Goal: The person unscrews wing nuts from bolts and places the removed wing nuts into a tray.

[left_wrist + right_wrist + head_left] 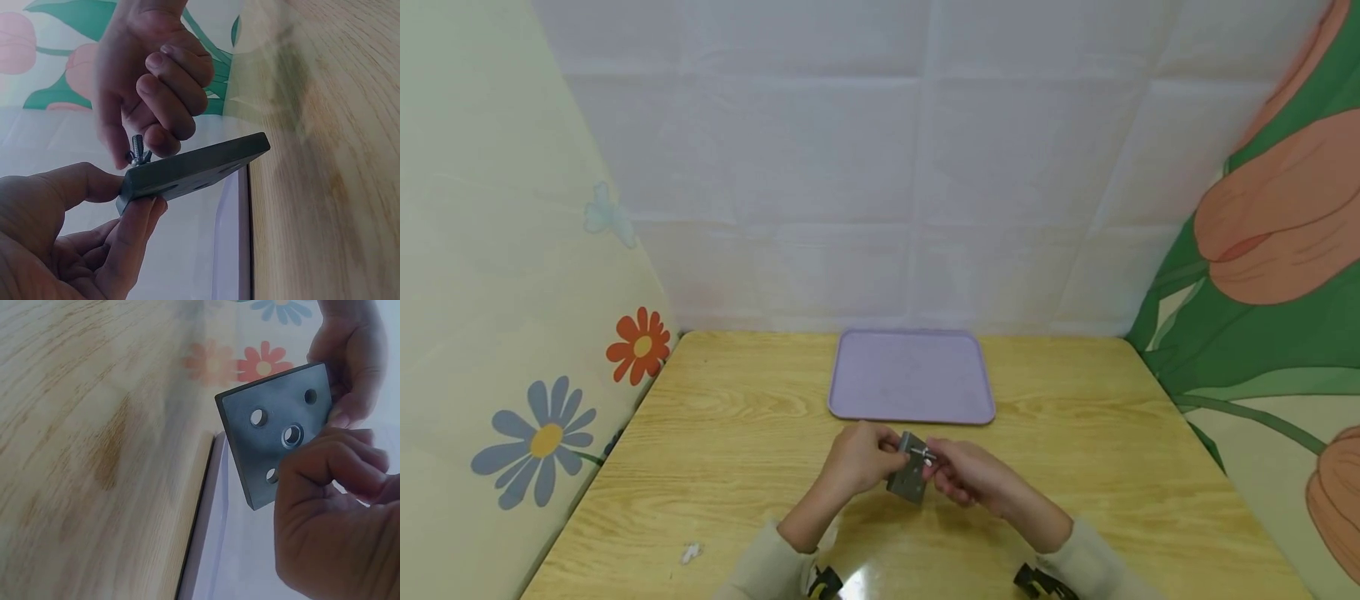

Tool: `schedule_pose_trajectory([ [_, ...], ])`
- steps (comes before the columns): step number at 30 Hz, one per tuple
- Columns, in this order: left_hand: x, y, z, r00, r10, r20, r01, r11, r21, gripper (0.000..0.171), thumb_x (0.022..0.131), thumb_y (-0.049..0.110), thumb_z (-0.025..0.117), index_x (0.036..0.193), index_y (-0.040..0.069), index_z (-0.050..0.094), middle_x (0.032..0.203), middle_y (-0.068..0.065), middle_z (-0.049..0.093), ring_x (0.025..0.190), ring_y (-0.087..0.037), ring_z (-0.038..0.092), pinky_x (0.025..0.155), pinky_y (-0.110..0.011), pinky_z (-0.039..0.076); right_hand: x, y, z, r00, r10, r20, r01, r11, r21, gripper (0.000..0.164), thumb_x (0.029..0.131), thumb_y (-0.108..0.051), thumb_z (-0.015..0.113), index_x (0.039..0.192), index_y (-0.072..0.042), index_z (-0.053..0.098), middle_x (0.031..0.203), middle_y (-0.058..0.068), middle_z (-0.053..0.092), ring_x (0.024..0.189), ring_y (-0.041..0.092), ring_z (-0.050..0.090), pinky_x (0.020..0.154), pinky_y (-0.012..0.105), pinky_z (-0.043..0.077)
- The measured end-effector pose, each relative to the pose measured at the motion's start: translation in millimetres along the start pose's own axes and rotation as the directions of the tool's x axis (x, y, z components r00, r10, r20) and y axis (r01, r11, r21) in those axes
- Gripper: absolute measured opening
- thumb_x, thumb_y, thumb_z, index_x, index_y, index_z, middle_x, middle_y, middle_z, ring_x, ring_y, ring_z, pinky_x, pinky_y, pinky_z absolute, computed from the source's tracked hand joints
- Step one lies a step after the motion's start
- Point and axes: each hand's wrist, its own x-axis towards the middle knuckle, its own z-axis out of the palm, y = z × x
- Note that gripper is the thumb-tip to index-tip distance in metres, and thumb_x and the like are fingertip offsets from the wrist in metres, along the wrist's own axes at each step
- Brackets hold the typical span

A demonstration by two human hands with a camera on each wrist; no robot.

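A grey metal plate (pixel 910 482) with several round holes is held up over the table in front of me. My left hand (pixel 859 457) grips one end of it, thumb on one face and fingers on the other. From that face, close to the thumb, a threaded bolt (pixel 137 142) sticks out with a wing nut (pixel 140 157) low on it. My right hand (pixel 973 475) pinches the wing nut between thumb and index finger, its other fingers curled in. In the right wrist view, the right hand (pixel 334 500) hides the bolt and a corner of the plate (pixel 275 428).
Beyond the hands, a shallow lilac tray (pixel 913 375) lies at the table's far edge, against a white cloth backdrop. A small white scrap (pixel 690 552) is on the wooden table (pixel 737 450) at the near left. Flower-patterned panels flank both sides.
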Motion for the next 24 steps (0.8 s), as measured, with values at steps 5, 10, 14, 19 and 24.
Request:
schedule_pose_trajectory([
  [5, 0.3, -0.7, 0.8, 1.0, 0.003, 0.0, -0.003, 1.0, -0.002, 0.014, 0.078, 0.015, 0.078, 0.088, 0.005, 0.078, 0.072, 0.003, 0.07, 0.061, -0.007, 0.062, 0.054, -0.025, 0.05, -1.6, -2.3, 1.5, 1.0, -0.008, -0.014, 0.007, 0.999, -0.031, 0.048, 0.101, -0.045, 0.048, 0.089, -0.003, 0.064, 0.056, -0.007, 0.051, 0.042, 0.001, 0.036, 0.041, 0.018, 0.027],
  [10, -0.1, -0.9, 1.1, 1.0, 0.0, 0.008, 0.0, 1.0, 0.0, 0.014, 0.079, 0.016, 0.078, 0.089, 0.005, 0.078, 0.072, 0.003, 0.07, 0.062, -0.008, 0.062, 0.054, -0.025, 0.05, -2.0, -3.2, 3.3, 0.995, -0.044, -0.087, 0.028, 0.984, -0.176, 0.045, 0.101, -0.043, 0.053, 0.09, -0.002, 0.065, 0.057, -0.005, 0.048, 0.046, 0.005, 0.035, 0.044, 0.02, 0.025],
  [14, -0.1, -1.6, 0.7, 1.0, -0.008, 0.015, 0.008, 1.0, 0.002, 0.015, 0.081, 0.017, 0.078, 0.09, 0.006, 0.078, 0.074, 0.003, 0.071, 0.062, -0.008, 0.063, 0.055, -0.025, 0.051, -2.9, -0.9, 4.7, 0.961, -0.244, -0.132, 0.153, 0.863, -0.482, 0.037, 0.101, -0.041, 0.058, 0.092, -0.007, 0.067, 0.06, -0.005, 0.048, 0.05, 0.006, 0.037, 0.047, 0.022, 0.029],
  [19, -0.3, -1.6, -0.2, 1.0, 0.006, 0.012, -0.006, 1.0, 0.009, 0.015, 0.081, 0.017, 0.078, 0.09, 0.005, 0.078, 0.074, 0.002, 0.071, 0.062, -0.008, 0.063, 0.054, -0.025, 0.051, -5.9, 2.2, 8.4, 0.863, -0.493, -0.112, 0.212, 0.554, -0.805, 0.025, 0.097, -0.037, 0.066, 0.104, -0.013, 0.07, 0.06, -0.013, 0.047, 0.048, 0.001, 0.038, 0.045, 0.02, 0.032],
  [24, 0.4, -1.3, -1.0, 1.0, 0.012, 0.008, -0.012, 1.0, 0.019, 0.016, 0.08, 0.017, 0.078, 0.09, 0.004, 0.078, 0.074, 0.002, 0.071, 0.062, -0.007, 0.062, 0.054, -0.025, 0.05, -8.3, 5.9, 10.9, 0.749, -0.662, -0.01, 0.236, 0.281, -0.93, 0.026, 0.092, -0.031, 0.073, 0.109, -0.012, 0.069, 0.061, -0.015, 0.045, 0.05, -0.004, 0.034, 0.043, 0.017, 0.03],
])
